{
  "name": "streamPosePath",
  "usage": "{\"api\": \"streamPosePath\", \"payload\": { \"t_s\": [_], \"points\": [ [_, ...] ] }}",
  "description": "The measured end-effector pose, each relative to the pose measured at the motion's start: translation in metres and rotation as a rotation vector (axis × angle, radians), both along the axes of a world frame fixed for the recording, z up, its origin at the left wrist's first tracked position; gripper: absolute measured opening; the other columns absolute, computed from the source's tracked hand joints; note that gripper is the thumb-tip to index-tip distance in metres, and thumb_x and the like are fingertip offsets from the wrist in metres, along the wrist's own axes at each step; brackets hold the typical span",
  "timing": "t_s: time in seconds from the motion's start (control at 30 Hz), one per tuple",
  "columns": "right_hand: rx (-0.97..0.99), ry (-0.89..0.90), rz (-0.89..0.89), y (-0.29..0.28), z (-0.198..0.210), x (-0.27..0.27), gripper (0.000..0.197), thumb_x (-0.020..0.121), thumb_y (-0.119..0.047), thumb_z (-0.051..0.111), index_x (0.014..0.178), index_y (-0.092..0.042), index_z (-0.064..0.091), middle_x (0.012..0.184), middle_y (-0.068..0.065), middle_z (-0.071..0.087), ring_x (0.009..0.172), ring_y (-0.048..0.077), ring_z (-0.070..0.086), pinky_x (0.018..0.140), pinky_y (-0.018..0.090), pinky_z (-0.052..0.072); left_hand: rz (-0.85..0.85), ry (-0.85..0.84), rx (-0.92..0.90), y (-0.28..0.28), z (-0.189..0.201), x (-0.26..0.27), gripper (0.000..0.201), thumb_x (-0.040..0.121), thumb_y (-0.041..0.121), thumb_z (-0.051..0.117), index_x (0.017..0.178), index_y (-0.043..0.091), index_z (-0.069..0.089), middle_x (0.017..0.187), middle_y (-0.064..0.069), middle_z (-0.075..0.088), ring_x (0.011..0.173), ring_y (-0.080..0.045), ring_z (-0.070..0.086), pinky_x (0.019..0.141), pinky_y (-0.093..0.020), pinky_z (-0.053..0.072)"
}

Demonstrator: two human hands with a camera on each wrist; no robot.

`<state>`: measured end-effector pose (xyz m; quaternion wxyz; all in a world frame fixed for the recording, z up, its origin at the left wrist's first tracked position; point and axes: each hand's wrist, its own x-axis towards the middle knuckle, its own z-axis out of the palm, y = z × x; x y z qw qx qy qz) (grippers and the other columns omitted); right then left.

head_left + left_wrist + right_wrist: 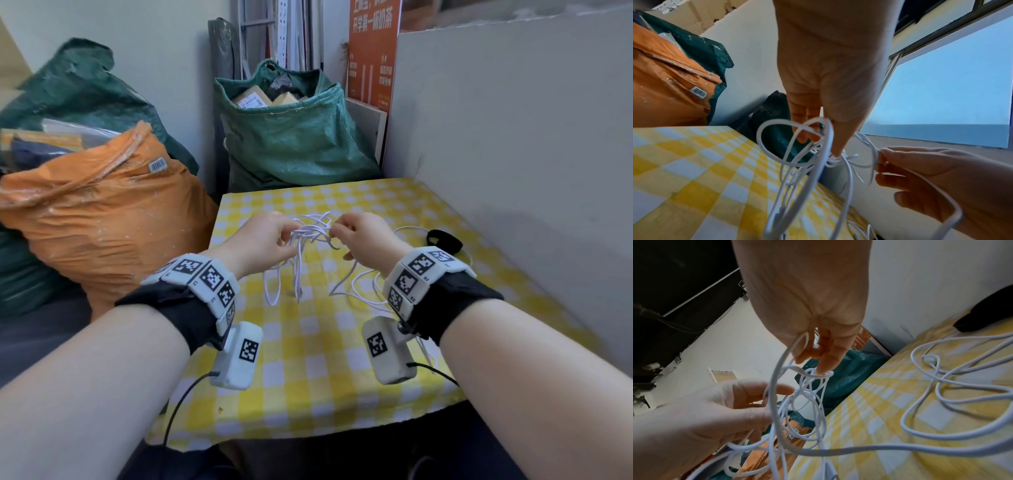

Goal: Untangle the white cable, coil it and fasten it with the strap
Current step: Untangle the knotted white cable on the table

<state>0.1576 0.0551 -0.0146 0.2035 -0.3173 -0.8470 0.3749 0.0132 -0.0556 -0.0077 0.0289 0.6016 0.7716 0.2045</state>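
Note:
A tangled white cable (313,229) hangs in a knot between both hands above the yellow checked table (308,359). My left hand (274,233) pinches the left side of the knot, with strands (807,154) looping round its fingertips. My right hand (349,229) pinches a strand on the knot's right side (819,374). Loops of the cable (359,291) trail down onto the cloth and off to the right (941,386). The black strap (444,240) lies on the table beyond my right wrist, apart from both hands.
An orange sack (102,212) and green sacks (291,137) stand left of and behind the table. A grey board (513,137) walls the table's right side. Black wires (181,404) hang from the wrist cameras over the near edge.

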Motion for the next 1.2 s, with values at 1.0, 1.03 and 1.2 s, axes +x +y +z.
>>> {"api": "streamPosePath", "payload": {
  "t_s": [1.0, 1.03, 1.2],
  "points": [
    [-0.054, 0.179, -0.004, -0.004, 0.007, 0.0, 0.027, 0.091, -0.027, 0.056, 0.067, -0.017, 0.061, 0.053, -0.006, 0.053, 0.037, -0.001, 0.04, 0.043, 0.013, 0.034, 0.036, -0.901, 0.062, 0.001, 0.012, 0.009, 0.006, 0.088, 0.011, 0.064, 0.093, 0.01, 0.061, 0.075, -0.007, 0.063, 0.066, -0.017, 0.06, 0.05, -0.022, 0.05],
    [-0.049, 0.187, -0.027, -0.003, 0.006, -0.001, 0.027, 0.091, -0.027, 0.056, 0.065, -0.019, 0.06, 0.052, -0.007, 0.053, 0.037, -0.002, 0.042, 0.043, 0.012, 0.035, 0.026, -0.858, 0.009, -0.001, 0.014, 0.009, 0.005, 0.089, 0.016, 0.063, 0.088, 0.013, 0.059, 0.072, -0.003, 0.06, 0.064, -0.013, 0.057, 0.052, -0.021, 0.047],
    [-0.135, 0.249, -0.088, 0.002, 0.003, 0.0, 0.03, 0.093, -0.023, 0.053, 0.064, -0.017, 0.058, 0.05, -0.005, 0.052, 0.033, -0.001, 0.04, 0.041, 0.01, 0.034, -0.208, -1.108, -0.191, -0.009, 0.013, -0.007, 0.026, 0.071, 0.027, 0.073, 0.088, 0.013, 0.059, 0.084, 0.0, 0.062, 0.081, -0.013, 0.057, 0.082, -0.031, 0.043]
  ]
}}
